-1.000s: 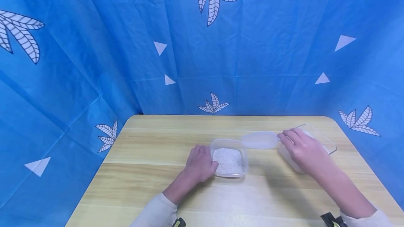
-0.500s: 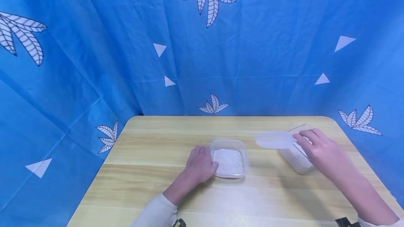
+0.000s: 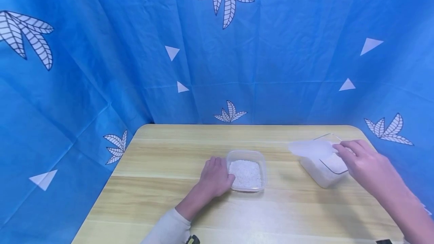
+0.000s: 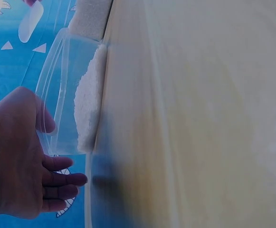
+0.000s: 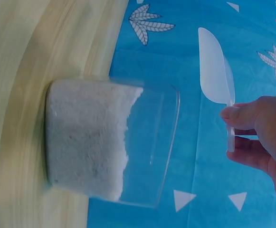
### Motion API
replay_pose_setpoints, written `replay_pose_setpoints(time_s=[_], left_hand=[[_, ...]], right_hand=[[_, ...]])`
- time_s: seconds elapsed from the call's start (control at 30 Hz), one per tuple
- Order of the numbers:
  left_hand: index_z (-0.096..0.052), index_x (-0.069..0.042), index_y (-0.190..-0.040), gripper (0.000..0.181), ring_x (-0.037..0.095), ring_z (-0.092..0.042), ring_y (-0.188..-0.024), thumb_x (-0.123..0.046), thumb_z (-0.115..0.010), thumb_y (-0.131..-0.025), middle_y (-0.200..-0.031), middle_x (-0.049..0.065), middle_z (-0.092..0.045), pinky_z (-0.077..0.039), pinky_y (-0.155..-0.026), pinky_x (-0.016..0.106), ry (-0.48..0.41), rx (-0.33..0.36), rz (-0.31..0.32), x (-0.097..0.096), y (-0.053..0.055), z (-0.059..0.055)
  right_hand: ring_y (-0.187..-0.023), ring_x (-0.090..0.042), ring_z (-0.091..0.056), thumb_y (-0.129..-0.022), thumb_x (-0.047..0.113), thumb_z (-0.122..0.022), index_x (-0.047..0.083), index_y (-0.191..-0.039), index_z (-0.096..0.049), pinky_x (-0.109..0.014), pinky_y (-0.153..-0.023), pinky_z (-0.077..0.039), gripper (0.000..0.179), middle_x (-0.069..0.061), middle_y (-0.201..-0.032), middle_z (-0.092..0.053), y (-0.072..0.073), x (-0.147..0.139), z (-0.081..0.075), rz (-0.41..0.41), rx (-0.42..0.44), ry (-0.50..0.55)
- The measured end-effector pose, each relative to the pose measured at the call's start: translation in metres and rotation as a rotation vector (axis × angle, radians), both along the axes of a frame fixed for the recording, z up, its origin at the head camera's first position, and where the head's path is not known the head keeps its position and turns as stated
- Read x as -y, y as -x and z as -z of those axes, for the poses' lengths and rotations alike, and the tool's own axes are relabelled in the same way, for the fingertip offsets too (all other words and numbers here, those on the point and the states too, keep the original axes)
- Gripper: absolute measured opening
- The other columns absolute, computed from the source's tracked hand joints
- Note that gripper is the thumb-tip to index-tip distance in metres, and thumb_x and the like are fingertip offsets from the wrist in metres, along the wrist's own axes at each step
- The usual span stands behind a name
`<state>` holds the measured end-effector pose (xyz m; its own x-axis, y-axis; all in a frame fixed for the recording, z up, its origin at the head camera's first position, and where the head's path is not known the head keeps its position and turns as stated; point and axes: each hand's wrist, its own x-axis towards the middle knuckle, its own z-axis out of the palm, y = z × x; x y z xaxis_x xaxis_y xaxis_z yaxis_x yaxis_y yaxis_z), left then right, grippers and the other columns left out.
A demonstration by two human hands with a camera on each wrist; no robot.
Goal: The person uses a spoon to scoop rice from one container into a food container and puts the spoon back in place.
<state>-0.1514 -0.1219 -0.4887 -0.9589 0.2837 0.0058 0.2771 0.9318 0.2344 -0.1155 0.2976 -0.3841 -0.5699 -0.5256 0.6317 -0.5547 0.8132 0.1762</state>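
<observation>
With thumb and fingertips, my right hand (image 3: 369, 165) pinches the handle of a translucent white scoop (image 3: 309, 148). In the right wrist view the scoop (image 5: 212, 66) stands apart from a tall clear container (image 5: 152, 142), above its open top. White rice-like grains (image 5: 88, 137) fill much of that container. My left hand (image 3: 214, 176) holds the left side of a smaller clear plastic container (image 3: 247, 188), its thumb at the rim and its fingers outside the wall. A shallower heap of white grains (image 4: 89, 102) lies inside this one.
Both containers stand on a light wooden table (image 3: 162, 150), the tall one to the right of the small one. A blue curtain (image 3: 288, 48) with leaf and triangle prints hangs behind the table and along its sides.
My right hand has moved right with the scoop, from beside the small container to over the tall one. My left hand and the small container have stayed in place.
</observation>
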Motion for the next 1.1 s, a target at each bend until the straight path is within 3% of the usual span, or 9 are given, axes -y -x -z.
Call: replay_pose_setpoints(time_s=[0.37, 0.77, 0.83, 0.9, 0.93, 1.0, 1.1], left_hand=[[-0.053, -0.003, -0.105, 0.038, 0.023, -0.042, -0.094, -0.038, -0.048, -0.091, -0.096, 0.007, -0.05, -0.041, -0.093, 0.04, 0.008, -0.008, 0.005, 0.001, 0.0, 0.004], [-0.052, -0.005, -0.102, 0.035, 0.022, -0.04, -0.092, -0.038, -0.047, -0.091, -0.094, 0.005, -0.047, -0.039, -0.091, 0.038, 0.007, -0.008, 0.003, 0.001, 0.002, 0.004], [-0.052, -0.005, -0.102, 0.035, 0.022, -0.04, -0.091, -0.038, -0.047, -0.091, -0.093, 0.005, -0.047, -0.039, -0.09, 0.038, 0.005, -0.01, 0.002, 0.001, 0.002, 0.003], [-0.052, -0.005, -0.102, 0.036, 0.022, -0.04, -0.091, -0.038, -0.047, -0.091, -0.093, 0.005, -0.047, -0.039, -0.09, 0.038, 0.006, -0.01, 0.001, 0.001, 0.002, 0.003], [-0.052, -0.005, -0.103, 0.036, 0.022, -0.04, -0.092, -0.038, -0.047, -0.091, -0.094, 0.005, -0.048, -0.039, -0.09, 0.038, 0.007, -0.01, 0.001, 0.001, 0.002, 0.003], [-0.052, -0.004, -0.105, 0.037, 0.023, -0.041, -0.092, -0.039, -0.047, -0.091, -0.094, 0.006, -0.048, -0.039, -0.091, 0.039, 0.009, -0.008, 0.002, 0.001, 0.002, 0.004], [-0.053, -0.004, -0.106, 0.039, 0.023, -0.041, -0.092, -0.039, -0.048, -0.091, -0.095, 0.006, -0.049, -0.04, -0.091, 0.039, 0.015, -0.01, 0.006, 0.001, 0.002, 0.004]], right_hand=[[-0.098, -0.038, -0.064, -0.114, 0.042, -0.019, -0.001, -0.114, -0.072, -0.054, -0.062, -0.057, 0.069, -0.021, -0.103, -0.072, 0.0, -0.022, 0.003, 0.046, -0.035, 0.013], [-0.097, -0.044, -0.063, -0.11, 0.051, -0.009, -0.004, -0.112, -0.072, -0.061, -0.065, -0.056, 0.084, -0.026, -0.104, -0.071, -0.002, -0.042, 0.003, 0.138, 0.01, 0.0], [-0.098, -0.045, -0.062, -0.113, 0.031, -0.035, -0.005, -0.113, -0.071, -0.061, -0.064, -0.055, 0.051, -0.027, -0.106, -0.071, -0.003, -0.044, 0.002, 0.146, 0.02, -0.007], [-0.099, -0.045, -0.061, -0.102, 0.008, -0.056, -0.005, -0.113, -0.071, -0.061, -0.063, -0.055, 0.022, -0.028, -0.108, -0.07, -0.004, -0.046, 0.001, 0.158, 0.028, -0.012], [-0.099, -0.045, -0.06, -0.091, -0.003, -0.065, -0.005, -0.113, -0.071, -0.062, -0.063, -0.055, 0.022, -0.028, -0.109, -0.07, -0.005, -0.047, 0.0, 0.166, 0.034, -0.016], [-0.099, -0.046, -0.06, -0.063, -0.02, -0.071, -0.005, -0.112, -0.071, -0.062, -0.065, -0.055, 0.052, -0.029, -0.109, -0.069, -0.006, -0.05, 0.0, 0.184, 0.044, -0.028], [-0.095, -0.047, -0.06, -0.06, -0.024, -0.068, -0.006, -0.11, -0.07, -0.062, -0.065, -0.055, 0.053, -0.03, -0.107, -0.069, -0.005, -0.053, 0.001, 0.21, 0.048, -0.046]])
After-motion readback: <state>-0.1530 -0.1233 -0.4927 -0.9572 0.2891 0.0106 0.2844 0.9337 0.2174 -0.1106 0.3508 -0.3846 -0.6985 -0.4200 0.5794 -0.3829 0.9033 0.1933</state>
